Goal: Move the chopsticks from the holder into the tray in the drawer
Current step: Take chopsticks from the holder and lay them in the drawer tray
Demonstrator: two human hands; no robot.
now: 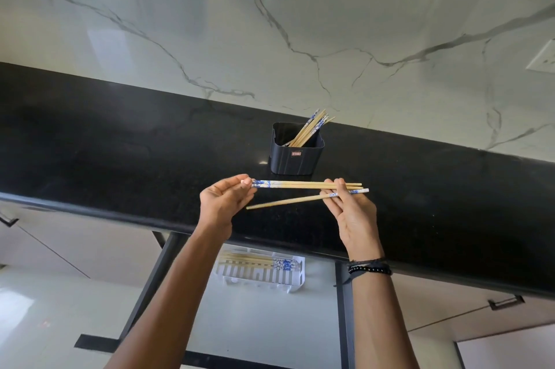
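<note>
I'm aligning a few chopsticks (303, 185) above the counter (120, 152), left hand (223, 199) pinching one end, right hand (353, 212) gripping the other; more are standing in the holder (295, 158). Next I'm needing to lower these into the tray (264, 275) in the drawer (255, 323)

Single head view, tilted, looking down at near countertop (120, 140), drawer (258, 317) below
</note>
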